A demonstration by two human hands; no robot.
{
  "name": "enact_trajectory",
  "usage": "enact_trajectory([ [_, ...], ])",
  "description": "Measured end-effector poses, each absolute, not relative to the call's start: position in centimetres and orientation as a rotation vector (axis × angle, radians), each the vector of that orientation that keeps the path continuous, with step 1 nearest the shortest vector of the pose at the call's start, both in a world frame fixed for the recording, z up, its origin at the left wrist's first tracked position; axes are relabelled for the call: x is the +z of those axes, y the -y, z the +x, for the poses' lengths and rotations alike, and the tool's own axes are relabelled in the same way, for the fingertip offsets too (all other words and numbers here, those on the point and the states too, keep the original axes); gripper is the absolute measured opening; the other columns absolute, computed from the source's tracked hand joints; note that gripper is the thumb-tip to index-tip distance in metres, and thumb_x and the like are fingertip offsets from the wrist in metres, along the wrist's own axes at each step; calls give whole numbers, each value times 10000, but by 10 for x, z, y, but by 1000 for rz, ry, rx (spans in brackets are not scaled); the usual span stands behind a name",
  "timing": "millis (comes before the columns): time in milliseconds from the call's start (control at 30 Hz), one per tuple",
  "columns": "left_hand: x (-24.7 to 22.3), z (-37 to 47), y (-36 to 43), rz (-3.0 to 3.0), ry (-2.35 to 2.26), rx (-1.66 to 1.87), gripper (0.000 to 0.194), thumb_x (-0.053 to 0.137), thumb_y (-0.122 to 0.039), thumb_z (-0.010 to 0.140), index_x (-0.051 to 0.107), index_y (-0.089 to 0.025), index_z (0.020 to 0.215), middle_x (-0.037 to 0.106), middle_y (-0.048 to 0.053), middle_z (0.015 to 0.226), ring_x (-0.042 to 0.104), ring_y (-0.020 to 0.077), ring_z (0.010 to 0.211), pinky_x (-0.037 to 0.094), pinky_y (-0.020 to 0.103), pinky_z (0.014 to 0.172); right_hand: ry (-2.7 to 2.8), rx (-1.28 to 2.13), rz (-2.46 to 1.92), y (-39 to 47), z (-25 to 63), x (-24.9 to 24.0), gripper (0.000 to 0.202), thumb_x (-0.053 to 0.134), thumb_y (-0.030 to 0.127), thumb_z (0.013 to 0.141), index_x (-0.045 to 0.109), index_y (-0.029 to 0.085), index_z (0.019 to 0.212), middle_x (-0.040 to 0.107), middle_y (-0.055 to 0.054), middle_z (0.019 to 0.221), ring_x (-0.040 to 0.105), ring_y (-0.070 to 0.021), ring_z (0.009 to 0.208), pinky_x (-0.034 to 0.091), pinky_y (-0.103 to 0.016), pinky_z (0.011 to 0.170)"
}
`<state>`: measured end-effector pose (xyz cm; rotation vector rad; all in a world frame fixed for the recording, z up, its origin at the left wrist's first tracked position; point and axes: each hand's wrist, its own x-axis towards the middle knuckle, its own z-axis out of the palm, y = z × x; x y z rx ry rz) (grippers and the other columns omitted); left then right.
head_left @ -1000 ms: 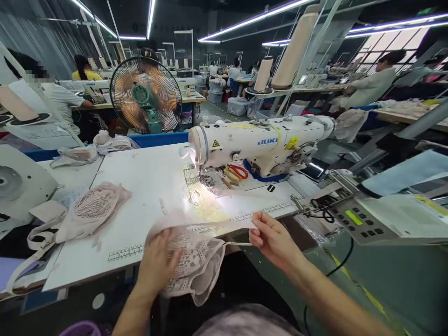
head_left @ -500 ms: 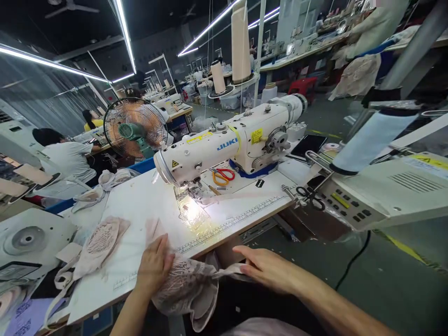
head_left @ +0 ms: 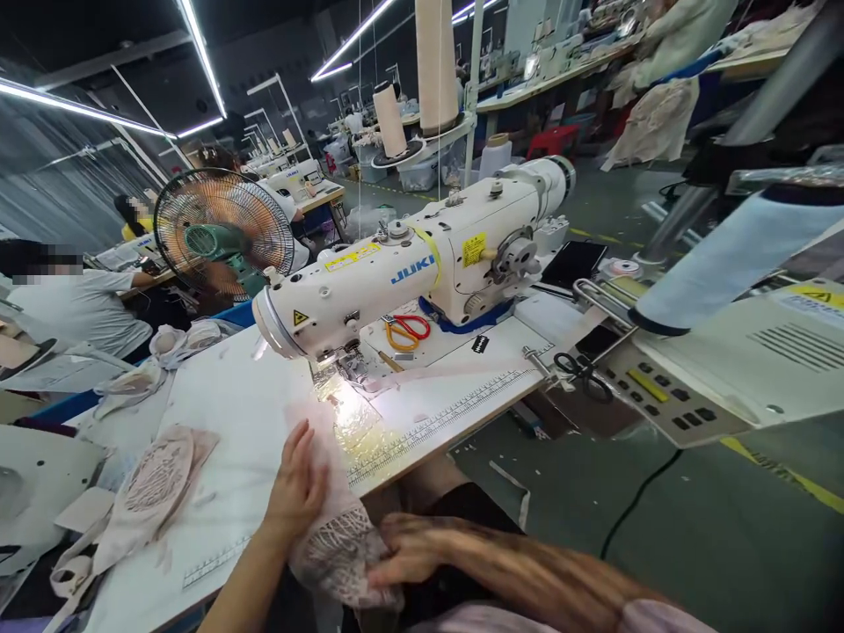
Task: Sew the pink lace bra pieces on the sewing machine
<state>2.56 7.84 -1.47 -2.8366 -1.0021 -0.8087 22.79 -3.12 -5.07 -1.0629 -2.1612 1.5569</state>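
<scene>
A pale pink lace bra (head_left: pixel 336 541) hangs over the front edge of the white sewing table (head_left: pixel 230 396), its sheer band lying up on the tabletop. My left hand (head_left: pixel 300 483) is closed on the upper part, with its fingers over the sheer fabric. Lower down, my right hand (head_left: pixel 415 549) pinches the lace cup between thumb and fingers, slightly blurred. Beyond my left hand stands a white JUKI sewing machine (head_left: pixel 409 255), its lamp lighting the needle area. Another pale pink lace piece (head_left: pixel 155 479) lies on the table to the left.
Red-and-orange-handled scissors (head_left: pixel 407 331) and a black blade (head_left: pixel 480 344) lie by the machine. A ruler strip (head_left: pixel 435 426) runs along the front edge. Black scissors (head_left: pixel 583 376) hang near the control box (head_left: pixel 738 378) at right. A fan (head_left: pixel 224 233) and a co-worker (head_left: pixel 72 299) are behind, left.
My right hand has moved left and down, from a stretched strap to the lace cup. My left hand stays on the fabric. The view has shifted slightly to the right.
</scene>
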Motion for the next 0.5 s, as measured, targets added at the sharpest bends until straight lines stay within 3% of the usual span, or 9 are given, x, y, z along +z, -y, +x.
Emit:
enact_trajectory([
  [67, -21, 29, -91, -2773, 996, -838, 371, 448, -222, 959, 414, -188, 1327, 536, 176, 1303, 570, 283, 1226, 544, 470, 978, 2202, 1457, -1089, 40, 245, -28, 175, 587, 314, 934, 702, 196, 876, 684, 35, 722, 622, -123, 647, 464, -191, 591],
  [133, -28, 34, -102, -2743, 994, -871, 276, 441, -214, 954, 458, -184, 1228, 570, 159, 1215, 609, 266, 1144, 570, 447, 929, 2337, 1102, -1184, 36, 268, -2, 326, 550, 427, 946, 693, 180, 790, 703, -26, 736, 634, -171, 678, 479, -251, 612],
  [200, -33, 41, -112, -2741, 992, -888, 223, 431, -205, 951, 474, -187, 1169, 578, 156, 1189, 623, 260, 1110, 579, 443, 904, 2210, 657, -1404, 15, 288, 19, 345, 484, 399, 984, 704, 134, 971, 735, -121, 1001, 670, -228, 922, 517, -320, 806],
  [267, -36, 49, -120, -2746, 982, -880, 205, 427, -208, 949, 485, -184, 1145, 585, 162, 1192, 629, 260, 1102, 586, 434, 885, 2143, 352, -1506, -13, 303, 26, 431, 549, 381, 962, 608, 85, 1270, 568, -205, 1386, 519, -281, 1295, 426, -408, 1063],
  [367, -37, 57, -132, -2770, 937, -836, 248, 440, -256, 945, 508, -175, 1170, 604, 169, 1217, 621, 275, 1136, 582, 431, 901, 2227, 357, -1747, -33, 318, 16, 659, 614, 402, 924, 443, 40, 1447, 315, -228, 1563, 288, -323, 1467, 265, -491, 1196],
  [500, -41, 54, -141, -2758, 950, -811, 326, 427, -310, 944, 521, -170, 1224, 619, 171, 1237, 610, 308, 1155, 563, 477, 930, 2268, 533, -1839, 26, 333, 1, 639, 614, 319, 912, 438, 55, 1466, 304, -205, 1568, 281, -301, 1473, 234, -449, 1222],
])
